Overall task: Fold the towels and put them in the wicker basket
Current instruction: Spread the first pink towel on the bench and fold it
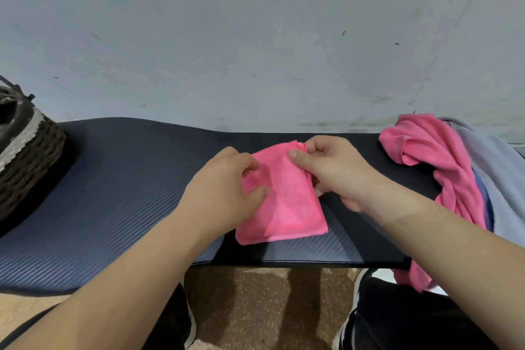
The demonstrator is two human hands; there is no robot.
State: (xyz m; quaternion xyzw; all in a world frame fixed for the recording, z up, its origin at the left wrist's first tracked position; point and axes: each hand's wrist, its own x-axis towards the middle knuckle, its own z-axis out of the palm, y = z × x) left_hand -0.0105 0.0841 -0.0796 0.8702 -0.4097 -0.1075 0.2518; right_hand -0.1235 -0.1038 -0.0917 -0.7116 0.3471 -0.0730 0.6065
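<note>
While the folded pink towel (284, 196) lies on the dark mat (119, 179) between both hands, the left hand (224, 187) pinches its left edge; the right hand (335, 170) grips its far right corner; the wicker basket (25, 150) stands well left of the left hand; unfolded towels (443, 167) lie heaped right of the right hand.

Two pink towels (284, 202) (426, 150), one grey towel (491, 159), one wicker basket (31, 150)

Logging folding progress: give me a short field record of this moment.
in hand: folded pink cloth towel, on the dark ribbed mat
left hand: pinches its left edge
right hand: pinches its far right corner
waiting: crumpled pink towel on pale blue cloth, right
target: dark woven wicker basket, far left; inside hidden
</note>
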